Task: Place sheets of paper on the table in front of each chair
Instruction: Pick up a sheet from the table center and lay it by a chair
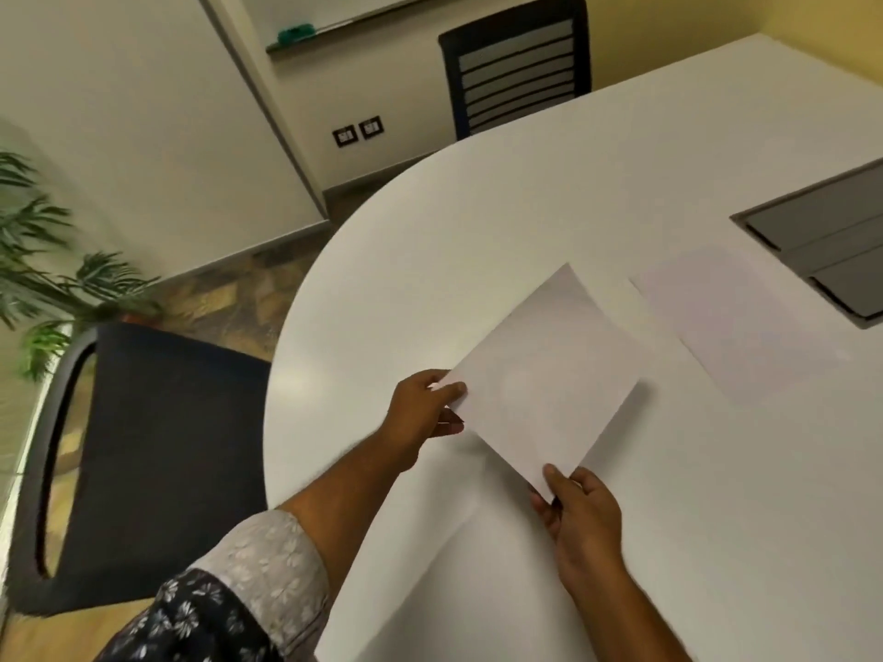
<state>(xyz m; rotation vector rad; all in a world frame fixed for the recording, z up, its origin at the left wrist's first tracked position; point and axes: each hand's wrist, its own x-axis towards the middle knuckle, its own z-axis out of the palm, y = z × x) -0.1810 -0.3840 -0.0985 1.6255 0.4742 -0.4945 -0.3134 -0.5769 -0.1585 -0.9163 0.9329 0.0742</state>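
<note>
Your left hand [423,413] pinches one corner of a sheet [544,375] between thumb and fingers, and your right hand [580,511] pinches the nearest corner the same way, so the sheet hangs turned like a diamond just over the white table [478,241]. A second sheet [731,327] lies flat on the table to the right, beside a grey hatch [822,250]. One chair [157,451] stands at the table's rounded end on your left, another chair [518,64] at the far side.

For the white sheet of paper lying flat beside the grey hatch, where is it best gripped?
Probably the flat white sheet of paper is best taken at its near corner, approached from the person's side. It lies flush on the white table, so lift a corner first. Both hands already hold another sheet.
</note>
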